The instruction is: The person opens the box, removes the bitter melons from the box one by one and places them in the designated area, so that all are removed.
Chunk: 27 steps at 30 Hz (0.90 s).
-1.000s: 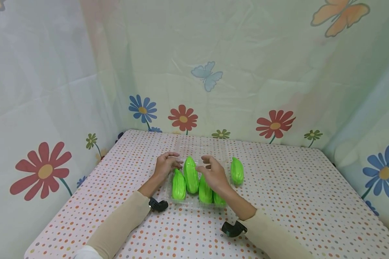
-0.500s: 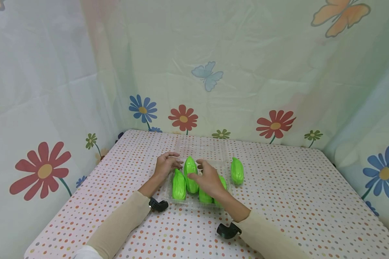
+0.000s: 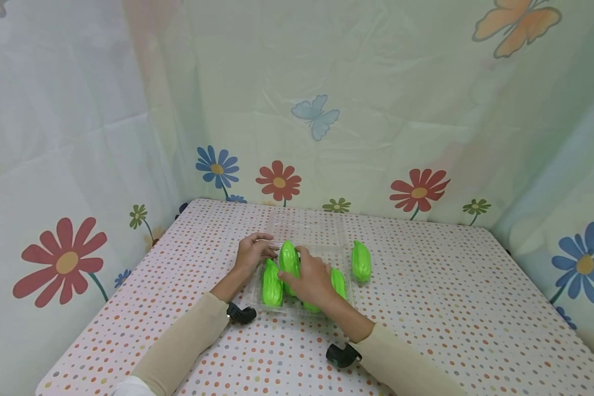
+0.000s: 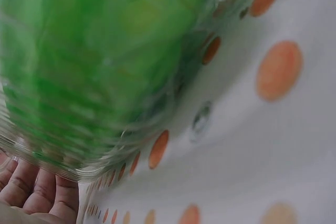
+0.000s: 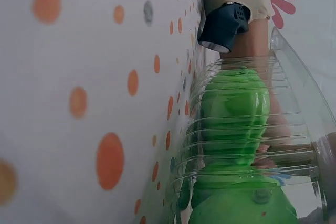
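An open clear plastic clamshell box (image 3: 348, 301) holds several shiny green ridged toy gourds, one at its left (image 3: 272, 287) and others partly under my right arm. My right hand (image 3: 314, 279) grips the second gourd from the left (image 3: 288, 256), its thumb on the near left side and its fingers at the right; the tip sticks up between them. At the box's far left corner, my left hand (image 3: 251, 255) holds the rim. In the left wrist view its fingers (image 4: 44, 192) lie against the ribbed wall. Through the box in the right wrist view, a gourd (image 5: 236, 108) shows.
Another green gourd (image 3: 361, 263) lies on the table just right of the box. The transparent lid (image 3: 307, 226) is folded back towards the rear. A dotted cloth (image 3: 425, 297) covers the table, and flowered curtains (image 3: 376, 110) stand behind and at both sides.
My right hand has moved left, from over the right-hand gourds onto the second gourd, and has taken hold of it. My left hand has stayed at the box.
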### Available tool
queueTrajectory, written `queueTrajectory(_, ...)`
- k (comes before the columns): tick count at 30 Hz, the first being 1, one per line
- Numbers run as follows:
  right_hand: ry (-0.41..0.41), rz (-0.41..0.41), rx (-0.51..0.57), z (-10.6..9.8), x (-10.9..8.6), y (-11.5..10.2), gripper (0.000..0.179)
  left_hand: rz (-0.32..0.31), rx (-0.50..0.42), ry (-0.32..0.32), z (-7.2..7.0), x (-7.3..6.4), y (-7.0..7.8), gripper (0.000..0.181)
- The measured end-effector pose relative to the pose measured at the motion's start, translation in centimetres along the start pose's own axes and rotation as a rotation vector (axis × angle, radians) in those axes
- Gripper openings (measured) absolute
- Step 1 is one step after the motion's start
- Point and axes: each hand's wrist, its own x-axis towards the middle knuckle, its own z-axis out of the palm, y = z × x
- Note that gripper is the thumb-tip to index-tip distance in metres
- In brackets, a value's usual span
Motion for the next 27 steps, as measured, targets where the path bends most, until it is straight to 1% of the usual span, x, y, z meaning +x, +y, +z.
queueTrajectory(4, -0.001, -0.017, -0.033, 0.18, -0.06, 0.11, 0.077, 0.005, -0.009, 0.015, 0.06, -0.10, -0.21, 0.034)
queueTrajectory(13, -0.003, -0.019, -0.012, 0.27, -0.15, -0.01, 0.077, 0.037, -0.022, 0.041, 0.22, -0.46, -0.29, 0.036)
queueTrajectory(19, 0.018, 0.002, 0.051, 0.04, -0.18, -0.02, 0.079, 0.045, -0.020, 0.028, 0.30, -0.39, -0.27, 0.036)
queueTrajectory(27, 0.053, -0.006, 0.124, -0.22, -0.31, -0.07, 0.077, 0.039, -0.016, 0.015, 0.18, -0.37, -0.21, 0.032)
